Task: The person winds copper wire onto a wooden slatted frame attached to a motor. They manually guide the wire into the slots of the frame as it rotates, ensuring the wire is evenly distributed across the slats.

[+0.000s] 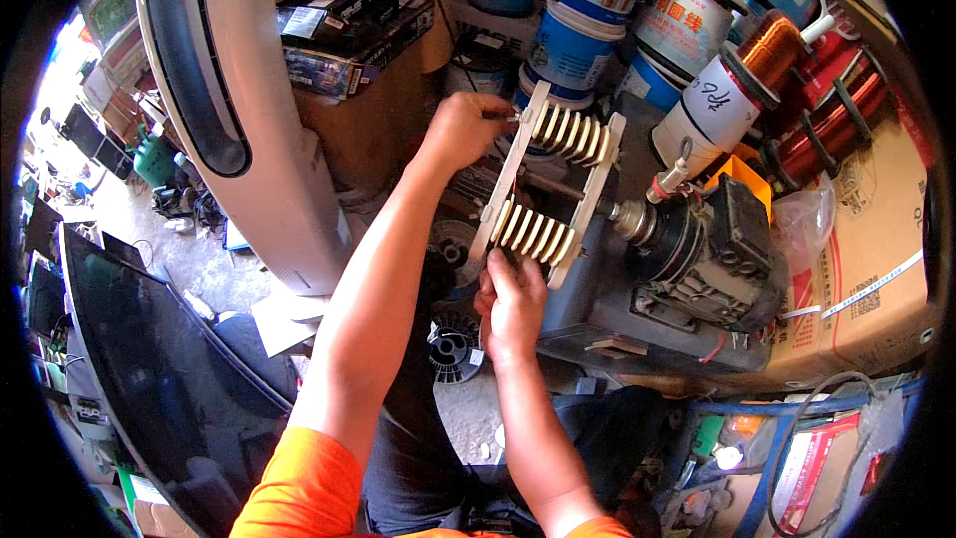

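Observation:
A pale coil-winding former (507, 179) sits on the shaft of a dark winding machine (712, 264). Two long bars make up its frame, bridged near each end by a row of cream ribbed slots. At its far left end, my left hand (466, 130) is closed in a pinch around something small that I cannot make out, partly hidden by the fingertips. My right hand (515, 309) grips the near end of the former, thumb up against the lower ribs and fingers curled underneath. No wire shows clearly in the slots.
Spools of copper wire (841, 120) and blue-and-white buckets (583, 35) stack up behind the machine. To the left rises a tall white cabinet-like unit (264, 139); boxes (344, 55) stand beside it. A big carton (861, 269) is at right, and a black reel (455, 347) lies below.

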`<state>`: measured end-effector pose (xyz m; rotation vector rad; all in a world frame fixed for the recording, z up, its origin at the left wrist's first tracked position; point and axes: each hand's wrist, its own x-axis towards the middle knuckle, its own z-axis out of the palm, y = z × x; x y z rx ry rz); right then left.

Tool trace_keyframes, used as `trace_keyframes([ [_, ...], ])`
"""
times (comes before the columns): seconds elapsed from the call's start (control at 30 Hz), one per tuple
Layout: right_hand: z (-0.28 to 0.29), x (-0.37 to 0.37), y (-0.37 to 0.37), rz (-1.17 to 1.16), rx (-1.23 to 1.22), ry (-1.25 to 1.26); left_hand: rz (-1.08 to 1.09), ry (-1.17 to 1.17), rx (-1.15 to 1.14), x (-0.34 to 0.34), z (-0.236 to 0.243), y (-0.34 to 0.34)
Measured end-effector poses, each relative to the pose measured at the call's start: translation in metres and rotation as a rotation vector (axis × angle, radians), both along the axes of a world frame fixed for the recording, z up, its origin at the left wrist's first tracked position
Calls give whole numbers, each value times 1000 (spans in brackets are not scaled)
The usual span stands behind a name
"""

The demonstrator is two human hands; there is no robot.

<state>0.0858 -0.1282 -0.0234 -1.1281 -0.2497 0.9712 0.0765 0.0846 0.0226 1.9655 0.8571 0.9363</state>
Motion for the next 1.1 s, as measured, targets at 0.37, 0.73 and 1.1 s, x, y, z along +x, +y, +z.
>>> trace_keyframes([
  [0.37,-1,1,0,26,84,35,-11,17,300,-29,48,-27],
  [0.73,-6,1,-2,37,39,-50,30,150,243,-11,26,-5],
  [1.1,-2,1,0,44,68,-1,-52,18,299,-22,39,-16],
])
